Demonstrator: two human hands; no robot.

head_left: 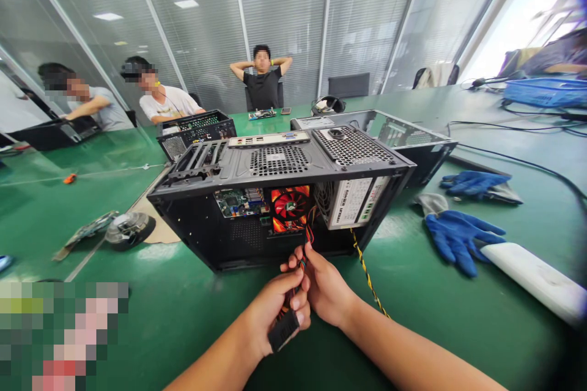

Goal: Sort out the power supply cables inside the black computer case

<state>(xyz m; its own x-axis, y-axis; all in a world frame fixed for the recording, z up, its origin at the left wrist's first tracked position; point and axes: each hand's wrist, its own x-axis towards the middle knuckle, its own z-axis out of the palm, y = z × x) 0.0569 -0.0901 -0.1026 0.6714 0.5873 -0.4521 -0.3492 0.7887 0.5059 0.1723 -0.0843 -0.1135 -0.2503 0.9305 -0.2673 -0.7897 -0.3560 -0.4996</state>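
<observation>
A black computer case [202,238] lies in front of me with its side open toward me. Inside sit a green motherboard [238,203], a red and black cooling fan [290,204] and a power supply [358,203]. My left hand [273,302] is closed round a bundle of power cables, whose black connector [283,331] sticks out below its fingers. With its fingers closed, my right hand [328,287] grips the same power cables [310,233] higher up, just outside the case. A yellow and black cable [364,266] hangs from the power supply onto the table.
Blue work gloves [461,238] and a white oblong object [536,275] lie at the right. More open cases [413,134] stand behind. At left are a round metal and black part [129,229] and a circuit board [87,233]. Several people sit around the green table [183,317].
</observation>
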